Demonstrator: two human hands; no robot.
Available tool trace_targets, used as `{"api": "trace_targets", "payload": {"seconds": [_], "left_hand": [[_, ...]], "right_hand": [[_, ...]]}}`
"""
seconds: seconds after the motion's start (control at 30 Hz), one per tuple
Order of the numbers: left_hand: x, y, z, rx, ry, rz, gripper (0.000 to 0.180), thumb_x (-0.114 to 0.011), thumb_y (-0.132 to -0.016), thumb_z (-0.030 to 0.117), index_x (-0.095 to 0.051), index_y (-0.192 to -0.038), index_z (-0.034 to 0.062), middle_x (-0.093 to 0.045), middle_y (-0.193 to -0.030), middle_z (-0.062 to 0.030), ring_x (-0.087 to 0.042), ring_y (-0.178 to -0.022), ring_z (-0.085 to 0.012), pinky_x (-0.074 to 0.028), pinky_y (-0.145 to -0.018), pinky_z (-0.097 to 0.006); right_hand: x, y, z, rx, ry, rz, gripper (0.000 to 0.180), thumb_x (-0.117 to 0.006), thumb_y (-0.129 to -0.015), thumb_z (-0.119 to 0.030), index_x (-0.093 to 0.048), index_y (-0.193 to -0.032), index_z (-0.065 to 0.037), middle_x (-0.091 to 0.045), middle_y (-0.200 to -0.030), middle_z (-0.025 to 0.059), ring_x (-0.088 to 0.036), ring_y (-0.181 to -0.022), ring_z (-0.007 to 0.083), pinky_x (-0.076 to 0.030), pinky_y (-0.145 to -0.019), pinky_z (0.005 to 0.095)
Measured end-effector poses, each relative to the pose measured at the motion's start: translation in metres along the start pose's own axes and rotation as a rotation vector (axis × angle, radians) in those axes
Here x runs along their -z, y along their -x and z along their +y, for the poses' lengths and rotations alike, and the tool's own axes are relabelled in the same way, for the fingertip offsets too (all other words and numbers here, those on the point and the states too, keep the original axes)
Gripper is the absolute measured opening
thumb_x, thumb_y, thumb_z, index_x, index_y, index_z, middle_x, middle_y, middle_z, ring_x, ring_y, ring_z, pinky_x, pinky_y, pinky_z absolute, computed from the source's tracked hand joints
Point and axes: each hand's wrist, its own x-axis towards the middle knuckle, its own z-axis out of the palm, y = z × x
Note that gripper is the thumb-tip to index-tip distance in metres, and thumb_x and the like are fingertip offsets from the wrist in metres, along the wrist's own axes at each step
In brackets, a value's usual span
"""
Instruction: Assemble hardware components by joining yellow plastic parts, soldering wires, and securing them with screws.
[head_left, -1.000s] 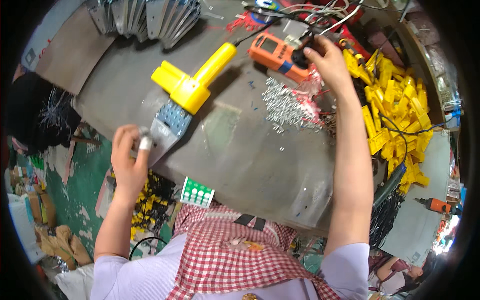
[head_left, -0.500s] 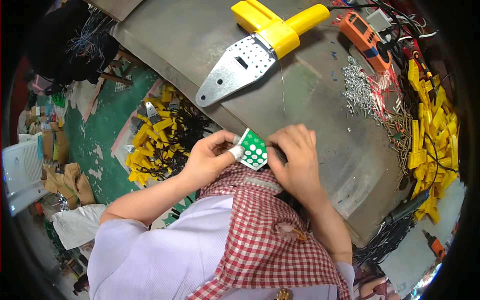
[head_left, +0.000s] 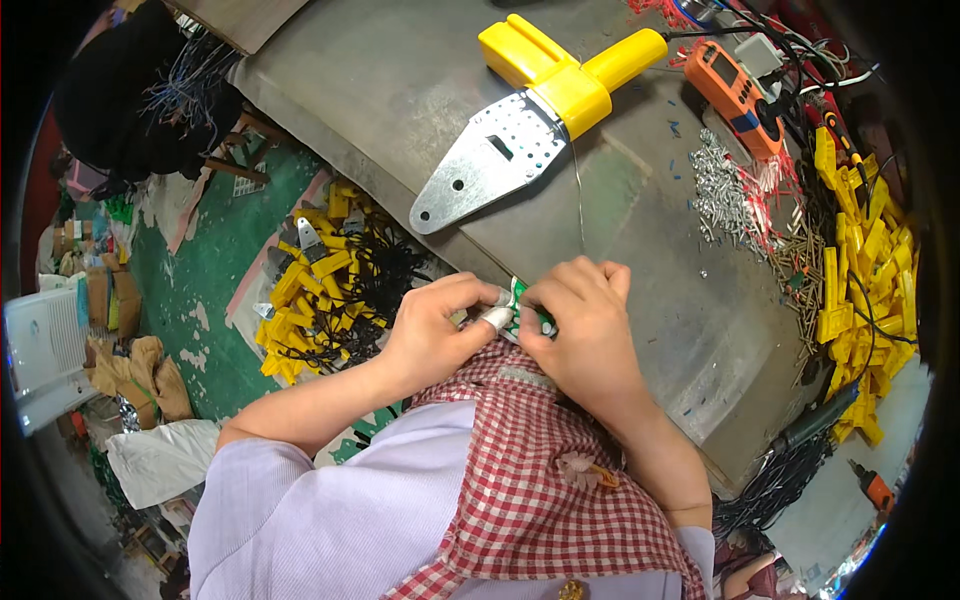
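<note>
Close to my apron, at the table's near edge, a small green sheet with round white stickers (head_left: 517, 289) is between my hands, mostly covered by fingers. My left hand (head_left: 445, 322) pinches its left side; white covers wrap the thumb and a fingertip. My right hand (head_left: 588, 318) is closed over the right side, thumb and bent fingers pressed to it. Whether a sticker has come off is hidden. Beyond the hands lies a yellow pipe welding iron (head_left: 572, 98) with a pointed, perforated metal plate (head_left: 470, 170).
An orange handheld meter (head_left: 733, 95) lies at the far right beside heaped screws (head_left: 722, 190). Yellow plastic housings (head_left: 870, 300) pile along the right edge. More yellow tools with black cords (head_left: 310, 285) lie left, below the table (head_left: 690, 320).
My right hand has moved left over the sticker sheet, covering most of it. The welding iron and table appear slightly lower and further right in view.
</note>
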Motion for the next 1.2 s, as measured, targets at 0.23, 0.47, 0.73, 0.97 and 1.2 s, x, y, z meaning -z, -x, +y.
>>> {"api": "trace_targets", "payload": {"seconds": [0.23, 0.47, 0.73, 0.97, 1.2], "left_hand": [[0.024, -0.013, 0.001, -0.267, -0.222, -0.135, 0.015, -0.068, -0.075, 0.013, -0.064, -0.086, 0.0034, -0.061, -0.078, -0.0114, -0.059, -0.069, -0.0277, -0.048, -0.062, -0.036], [0.038, -0.087, 0.034, -0.626, -0.728, 0.024, 0.021, -0.071, -0.070, 0.017, -0.060, -0.083, 0.0054, -0.056, -0.091, -0.0102, -0.054, -0.082, -0.0288, -0.044, -0.068, -0.038], [0.014, -0.176, 0.081, -0.762, -0.734, 0.192, 0.048, -0.070, -0.070, 0.008, -0.051, -0.114, 0.0041, -0.050, -0.116, -0.0168, -0.055, -0.097, -0.0367, -0.046, -0.083, -0.041], [0.030, -0.204, 0.108, -0.531, -0.542, 0.015, 0.062, -0.059, -0.081, 0.011, -0.031, -0.135, 0.0005, -0.055, -0.107, -0.0237, -0.059, -0.096, -0.0368, -0.048, -0.081, -0.041], [0.175, -0.087, 0.076, -0.150, 0.308, 0.045, 0.029, -0.050, -0.084, 0.005, -0.050, -0.112, -0.0009, -0.053, -0.076, -0.0023, -0.051, -0.064, -0.0101, -0.048, -0.069, -0.027]], "right_hand": [[0.027, -0.025, 0.010, 0.003, -0.082, -0.029, 0.012, -0.065, -0.067, -0.004, -0.056, -0.075, -0.005, -0.054, -0.075, 0.0074, -0.053, -0.076, 0.0252, -0.039, -0.073, 0.0379], [0.051, -0.169, 0.095, 0.034, 0.324, 0.134, 0.014, -0.064, -0.073, -0.021, -0.070, -0.081, -0.012, -0.064, -0.086, 0.0084, -0.058, -0.089, 0.0284, -0.039, -0.077, 0.0398], [0.146, -0.111, 0.146, -0.393, 0.045, 0.781, 0.025, -0.064, -0.080, -0.013, -0.057, -0.094, 0.007, -0.062, -0.088, 0.0211, -0.060, -0.083, 0.0282, -0.046, -0.074, 0.0365], [0.153, -0.052, 0.168, -0.281, -0.448, 0.651, 0.023, -0.059, -0.085, -0.021, -0.064, -0.097, -0.002, -0.064, -0.097, 0.0156, -0.060, -0.087, 0.0301, -0.047, -0.078, 0.0328], [0.213, 0.070, 0.372, -0.783, 0.780, 0.269, 0.050, -0.064, -0.080, -0.036, -0.057, -0.117, -0.003, -0.058, -0.112, 0.0222, -0.053, -0.108, 0.0366, -0.042, -0.090, 0.0425]]}}
